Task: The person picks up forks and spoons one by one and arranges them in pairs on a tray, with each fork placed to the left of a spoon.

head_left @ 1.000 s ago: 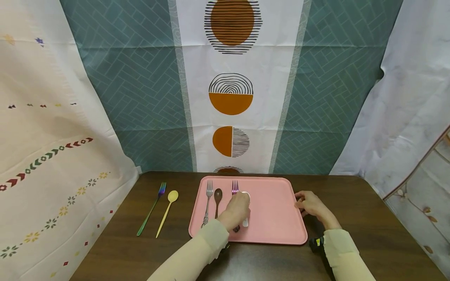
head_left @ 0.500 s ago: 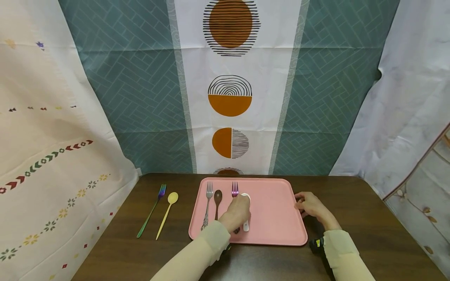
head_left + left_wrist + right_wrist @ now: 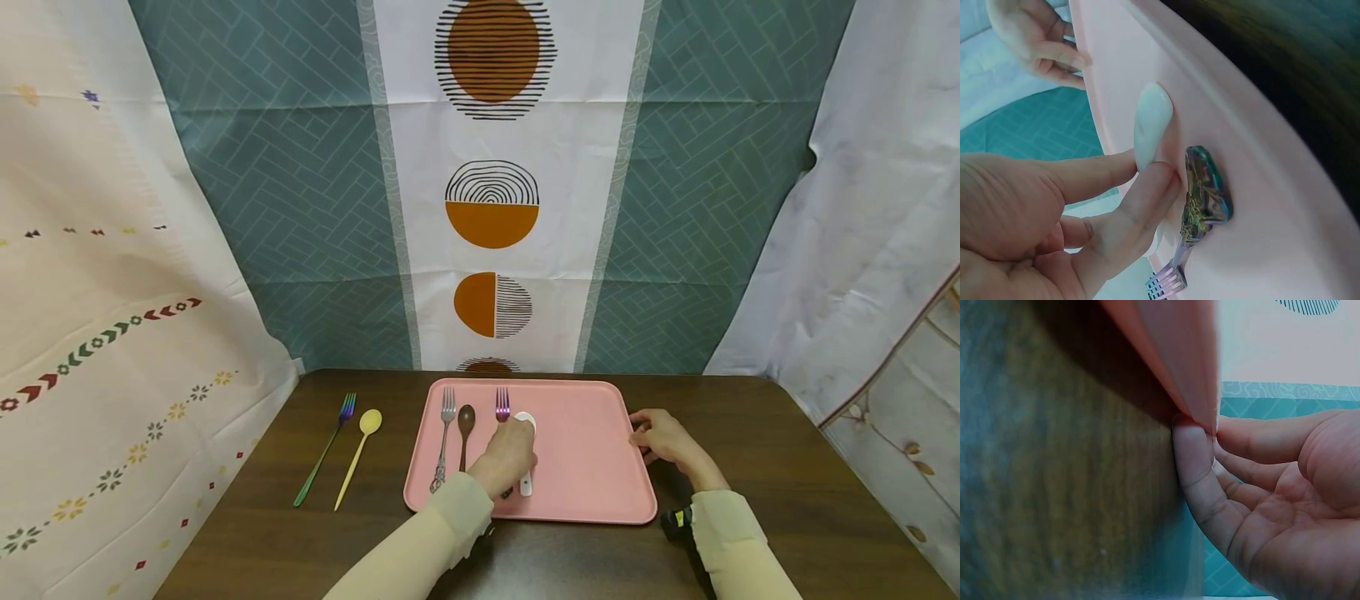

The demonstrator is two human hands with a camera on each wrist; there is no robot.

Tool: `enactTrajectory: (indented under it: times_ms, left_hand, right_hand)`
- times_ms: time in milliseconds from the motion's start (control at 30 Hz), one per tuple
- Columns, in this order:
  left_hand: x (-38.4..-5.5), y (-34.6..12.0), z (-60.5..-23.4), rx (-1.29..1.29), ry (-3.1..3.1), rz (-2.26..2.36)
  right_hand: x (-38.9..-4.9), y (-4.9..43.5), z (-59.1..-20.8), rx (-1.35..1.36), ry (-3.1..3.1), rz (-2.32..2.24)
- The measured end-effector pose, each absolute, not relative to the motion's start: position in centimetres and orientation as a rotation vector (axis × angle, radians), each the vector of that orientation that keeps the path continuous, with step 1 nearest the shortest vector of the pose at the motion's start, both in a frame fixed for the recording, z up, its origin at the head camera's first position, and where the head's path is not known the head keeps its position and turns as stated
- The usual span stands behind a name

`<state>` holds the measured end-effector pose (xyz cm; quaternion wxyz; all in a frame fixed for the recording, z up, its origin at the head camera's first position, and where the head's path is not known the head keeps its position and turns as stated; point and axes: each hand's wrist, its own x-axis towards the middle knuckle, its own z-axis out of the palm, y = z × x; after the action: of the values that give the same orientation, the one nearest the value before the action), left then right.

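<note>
On the pink tray (image 3: pixel 585 450) my left hand (image 3: pixel 508 454) pinches a white spoon (image 3: pixel 1154 115) by its handle, between thumb and fingers. The spoon's bowl shows just beyond the hand in the head view. Right beside it lies a purple fork (image 3: pixel 502 403) with an ornate handle, partly hidden by the same hand. Farther left on the tray are a brown spoon (image 3: pixel 466 421) and a silver fork (image 3: pixel 447 408). My right hand (image 3: pixel 663 435) grips the tray's right rim, with the rim between thumb and fingers in the right wrist view.
Left of the tray, a green-handled fork (image 3: pixel 322 458) and a yellow spoon (image 3: pixel 360 450) lie on the dark wooden table (image 3: pixel 247 517). Behind the table's far edge hangs a patterned cloth (image 3: pixel 330 208), with pale cloths at both sides.
The white spoon has shifted slightly toward me on the tray, with my left hand still holding it. My right hand has stayed at the tray's rim.
</note>
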<state>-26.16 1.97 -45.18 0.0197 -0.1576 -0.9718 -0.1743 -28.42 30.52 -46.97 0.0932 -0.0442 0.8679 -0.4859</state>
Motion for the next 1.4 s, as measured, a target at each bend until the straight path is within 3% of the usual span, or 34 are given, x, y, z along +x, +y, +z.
enactTrajectory:
  times_ms: [1000, 1400]
  left_hand:
    - [-26.1, 1.2, -44.3, -0.531, -3.012, -0.642]
    - [-27.7, -1.9, -43.0, -0.488, -2.966, -0.772]
  right_hand:
    - [-28.6, 30.6, -47.2, -0.108, 2.570, -1.437]
    - [-28.7, 30.6, -47.0, -0.119, 2.570, -1.428]
